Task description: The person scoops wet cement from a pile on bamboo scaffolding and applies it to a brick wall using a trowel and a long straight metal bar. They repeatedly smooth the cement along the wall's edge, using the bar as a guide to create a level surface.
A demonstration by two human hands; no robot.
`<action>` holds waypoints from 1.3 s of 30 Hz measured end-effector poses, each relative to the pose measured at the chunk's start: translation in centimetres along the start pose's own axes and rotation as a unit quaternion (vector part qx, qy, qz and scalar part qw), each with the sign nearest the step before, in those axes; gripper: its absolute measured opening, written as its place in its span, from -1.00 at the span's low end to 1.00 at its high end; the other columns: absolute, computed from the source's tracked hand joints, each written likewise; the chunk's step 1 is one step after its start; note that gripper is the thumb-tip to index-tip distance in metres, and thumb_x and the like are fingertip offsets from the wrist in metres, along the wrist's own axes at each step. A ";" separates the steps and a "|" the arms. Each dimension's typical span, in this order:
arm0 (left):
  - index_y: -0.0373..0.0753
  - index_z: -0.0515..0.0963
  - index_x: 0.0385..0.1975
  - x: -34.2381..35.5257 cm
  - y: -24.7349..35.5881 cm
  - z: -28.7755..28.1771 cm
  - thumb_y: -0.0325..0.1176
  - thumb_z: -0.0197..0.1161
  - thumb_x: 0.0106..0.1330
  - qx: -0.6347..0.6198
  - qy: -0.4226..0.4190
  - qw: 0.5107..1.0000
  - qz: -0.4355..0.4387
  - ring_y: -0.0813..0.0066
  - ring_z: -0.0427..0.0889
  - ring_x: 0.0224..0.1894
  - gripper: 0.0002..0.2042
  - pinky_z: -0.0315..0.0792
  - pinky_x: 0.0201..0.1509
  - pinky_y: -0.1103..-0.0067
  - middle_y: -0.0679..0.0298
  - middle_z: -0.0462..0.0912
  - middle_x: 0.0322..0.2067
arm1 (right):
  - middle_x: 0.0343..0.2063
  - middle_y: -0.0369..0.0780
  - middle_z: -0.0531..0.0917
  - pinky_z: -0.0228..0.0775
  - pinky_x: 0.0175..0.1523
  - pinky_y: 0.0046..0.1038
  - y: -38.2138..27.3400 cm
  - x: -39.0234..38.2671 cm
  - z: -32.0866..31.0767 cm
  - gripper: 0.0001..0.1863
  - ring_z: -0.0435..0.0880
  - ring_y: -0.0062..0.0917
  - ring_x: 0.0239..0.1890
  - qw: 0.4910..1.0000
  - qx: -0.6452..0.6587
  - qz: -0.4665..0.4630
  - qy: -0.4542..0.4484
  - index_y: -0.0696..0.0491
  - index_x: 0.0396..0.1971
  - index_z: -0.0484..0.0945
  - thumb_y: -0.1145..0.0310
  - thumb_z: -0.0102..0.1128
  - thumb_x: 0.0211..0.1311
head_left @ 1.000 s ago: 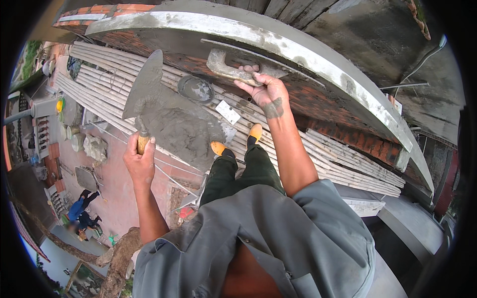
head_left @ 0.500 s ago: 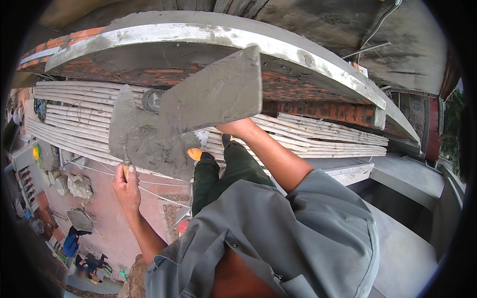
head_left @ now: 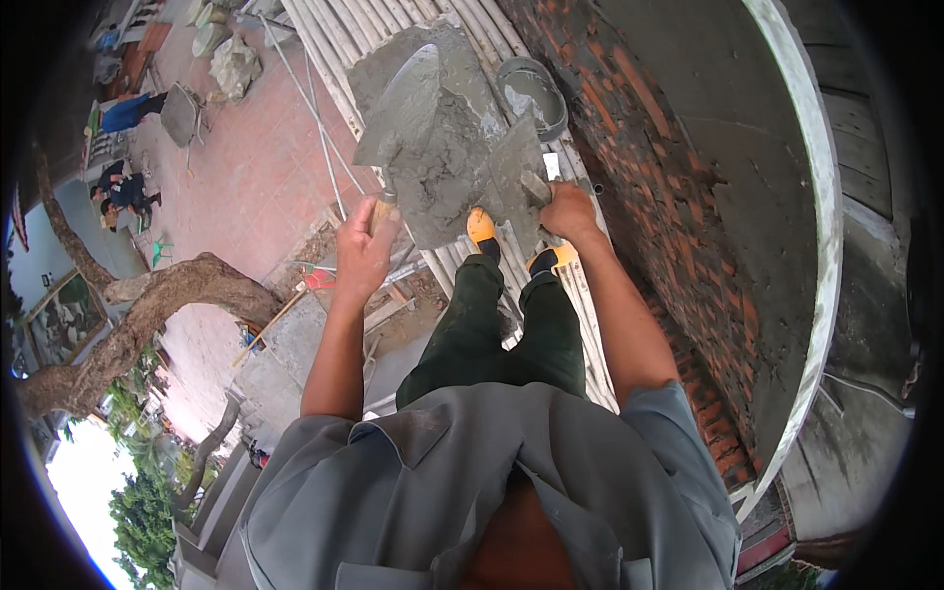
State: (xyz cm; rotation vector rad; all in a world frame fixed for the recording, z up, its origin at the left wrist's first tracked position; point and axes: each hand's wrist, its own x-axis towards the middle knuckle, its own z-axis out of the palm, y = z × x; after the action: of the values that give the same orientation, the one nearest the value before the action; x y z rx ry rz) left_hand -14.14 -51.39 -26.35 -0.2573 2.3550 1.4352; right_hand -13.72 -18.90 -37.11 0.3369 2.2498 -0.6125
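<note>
My left hand (head_left: 364,251) is closed around the wooden handle of a pointed trowel (head_left: 411,93), its grey blade lying over the wet mortar. In my right hand (head_left: 570,211) is the handle of a flat rectangular plastering float (head_left: 515,162), held low by the right edge of the mortar. The mortar heap (head_left: 433,162) rests on a grey-coated board (head_left: 366,79) in front of my feet. Just beyond the float stands a round bucket (head_left: 547,110) with grey residue inside.
I stand in yellow-toed shoes (head_left: 480,225) on a scaffold of pale poles (head_left: 320,44). To the right rises a brick wall (head_left: 654,147), partly plastered, with a pale-edged ledge (head_left: 821,246). Far below on the left are a paved yard (head_left: 246,187), people, a wheelbarrow (head_left: 181,114) and a tree trunk (head_left: 197,290).
My view has swung from the wall toward the scaffold and yard. The float has come down from in front of the ledge to the mortar board. Both hands keep their tools.
</note>
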 end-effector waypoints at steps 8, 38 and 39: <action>-0.18 0.56 -0.02 9.9 -20.5 5.4 -0.11 0.21 0.45 0.266 0.120 0.950 -0.114 -0.23 0.68 -0.17 -0.70 0.50 -0.11 0.09 -0.12 0.71 -0.25 | -0.14 -0.14 0.78 0.54 0.06 -0.43 8.3 5.3 7.3 -0.53 0.74 -0.47 -0.16 0.934 0.338 -0.012 -0.115 0.25 0.03 0.63 0.42 0.50 0.10; -0.38 0.57 -0.44 16.6 -59.4 24.6 0.03 0.17 0.46 -0.062 0.340 0.881 -0.323 0.12 0.55 -0.48 -0.51 0.39 -0.32 0.23 -0.06 0.64 -0.50 | -0.31 -0.31 0.67 0.46 -0.14 -0.53 18.4 16.5 29.2 -0.63 0.58 -0.65 -0.35 0.846 0.502 0.138 -0.115 0.21 0.01 0.58 0.33 0.41 0.32; -0.35 0.58 -0.41 16.0 -58.7 24.5 0.02 0.18 0.45 -0.004 0.323 0.893 -0.315 0.08 0.58 -0.46 -0.54 0.41 -0.29 0.21 -0.06 0.65 -0.49 | -0.30 -0.31 0.67 0.46 -0.14 -0.54 17.9 16.5 28.8 -0.62 0.58 -0.65 -0.35 0.854 0.491 0.123 -0.116 0.21 0.02 0.58 0.32 0.41 0.32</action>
State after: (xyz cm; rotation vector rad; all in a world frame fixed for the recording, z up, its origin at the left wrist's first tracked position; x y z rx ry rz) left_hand -3.47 -56.40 -90.93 -1.5471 2.3522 1.1243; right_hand 0.31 -18.00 -72.16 0.9694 1.4589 -1.5392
